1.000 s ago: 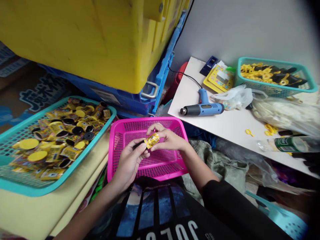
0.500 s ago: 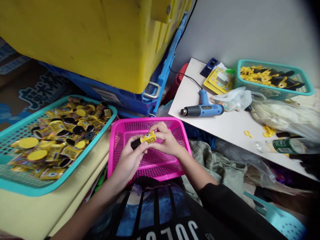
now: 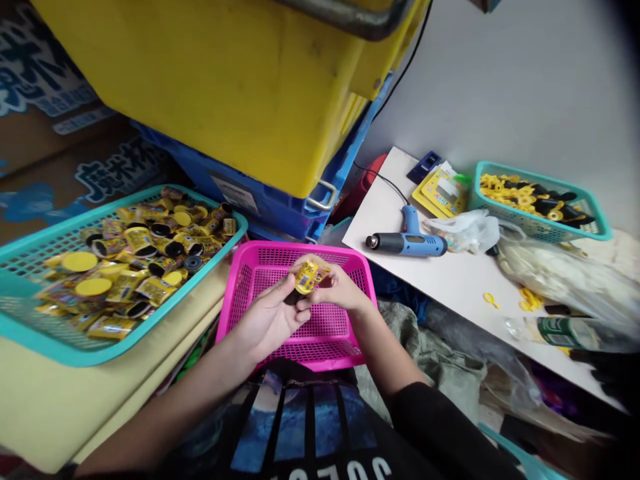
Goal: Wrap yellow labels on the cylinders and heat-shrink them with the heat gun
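Note:
A small bottle in a yellow printed sleeve (image 3: 309,275) is held in front of me over a pink mesh basket (image 3: 233,293). My left hand (image 3: 267,320) has its thumb and fingertips closed on the left side of the bottle. On the other side, my right hand (image 3: 345,292) pinches it, fingers curled round the back. The printed face points up toward me, and the fingers cover the lower end. Inside the pink basket only bare mesh shows around my hands.
At left, a teal basket (image 3: 15,337) holds many yellow-labelled small bottles. Yellow (image 3: 225,87) and blue crates stand ahead. On the white table (image 3: 450,287) lie a blue heat gun (image 3: 413,244), plastic bags, a bottle and a teal basket (image 3: 530,223) of yellow and black parts.
The bottle has been turned in my fingers: its black end, pointing left before, is now mostly hidden, and the printed side faces me. The whole view has shifted slightly.

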Action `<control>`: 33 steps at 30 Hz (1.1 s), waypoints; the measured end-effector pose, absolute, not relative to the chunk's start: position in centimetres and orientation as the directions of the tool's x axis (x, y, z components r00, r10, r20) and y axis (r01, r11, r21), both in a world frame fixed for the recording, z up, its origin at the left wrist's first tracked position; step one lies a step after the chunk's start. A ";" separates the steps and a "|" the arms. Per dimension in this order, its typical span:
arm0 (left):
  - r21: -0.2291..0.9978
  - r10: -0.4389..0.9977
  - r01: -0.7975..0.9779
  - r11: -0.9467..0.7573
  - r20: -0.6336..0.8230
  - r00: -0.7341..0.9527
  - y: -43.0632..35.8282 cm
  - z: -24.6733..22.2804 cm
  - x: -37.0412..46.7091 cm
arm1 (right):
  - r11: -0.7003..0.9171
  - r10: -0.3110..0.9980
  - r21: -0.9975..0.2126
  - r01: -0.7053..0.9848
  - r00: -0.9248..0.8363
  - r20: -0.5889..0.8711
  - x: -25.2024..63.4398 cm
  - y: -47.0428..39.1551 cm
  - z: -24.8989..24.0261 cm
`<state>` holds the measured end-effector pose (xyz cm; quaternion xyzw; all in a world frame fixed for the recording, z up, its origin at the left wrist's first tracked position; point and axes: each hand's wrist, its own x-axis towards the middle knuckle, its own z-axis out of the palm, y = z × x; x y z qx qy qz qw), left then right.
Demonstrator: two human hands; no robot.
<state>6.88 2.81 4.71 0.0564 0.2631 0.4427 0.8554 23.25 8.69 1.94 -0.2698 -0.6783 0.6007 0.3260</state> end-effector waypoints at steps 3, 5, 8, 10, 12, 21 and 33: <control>0.326 0.794 -0.740 0.589 -0.403 0.455 2.6 4.5 6.7 | 0.074 0.779 -0.997 -0.025 -0.623 0.074 22.7 8.4 1.7; 0.322 0.797 -0.747 0.582 -0.408 0.445 2.4 4.2 6.6 | 0.057 0.792 -0.998 -0.004 -0.609 0.048 22.3 8.1 1.7; 0.324 0.819 -0.775 0.543 -0.410 0.402 2.2 4.0 6.6 | 0.062 0.802 -0.997 0.055 -0.597 0.017 22.1 7.7 2.4; 0.325 0.833 -0.793 0.516 -0.406 0.376 2.1 3.9 6.5 | 0.088 0.803 -0.990 0.110 -0.595 0.006 22.0 7.5 3.2; 0.331 0.845 -0.803 0.496 -0.396 0.360 2.1 3.8 6.5 | 0.122 0.808 -0.978 0.169 -0.590 -0.001 21.8 7.4 4.0; 0.251 0.834 -0.826 0.505 -0.389 0.391 1.8 3.9 6.1 | 0.036 0.827 -0.989 0.141 -0.560 -0.050 20.0 6.2 2.2; 0.092 0.790 -0.812 0.576 -0.316 0.525 1.3 4.3 3.6 | -0.111 0.810 -0.992 -0.054 -0.583 -0.059 19.3 5.3 -0.4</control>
